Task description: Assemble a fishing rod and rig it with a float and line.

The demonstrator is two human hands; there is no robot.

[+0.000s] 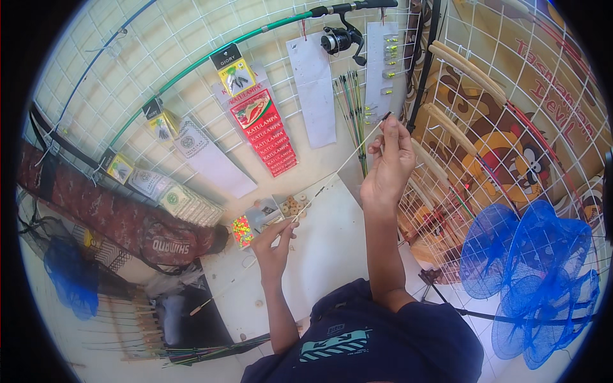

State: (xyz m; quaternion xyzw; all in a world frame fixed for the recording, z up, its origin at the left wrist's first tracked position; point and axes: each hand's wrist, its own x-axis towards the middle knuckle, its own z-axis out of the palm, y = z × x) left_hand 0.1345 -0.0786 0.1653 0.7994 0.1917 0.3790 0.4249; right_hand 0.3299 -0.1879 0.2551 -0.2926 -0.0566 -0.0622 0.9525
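Observation:
Between my hands, a thin pale rod (338, 170) slants up to the right above a white tabletop (332, 242). It has a dark band partway along and a small dark tip at its upper end. My right hand (389, 163), raised higher, pinches the rod near that tip. Lower down, my left hand (273, 247) pinches it between thumb and fingers. Past the left hand a thin pale length runs down-left to a light brown end piece (200, 307); I cannot tell whether it is the same rod.
Near my left hand are a box of bright beads (242, 232) and round cork-coloured rings (294, 205). A white wire grid holds a green fishing rod (211, 59) with a black reel (343, 41) and red packets (265, 134). Blue nets (543, 262) hang right; a camouflage rod bag (121, 210) lies left.

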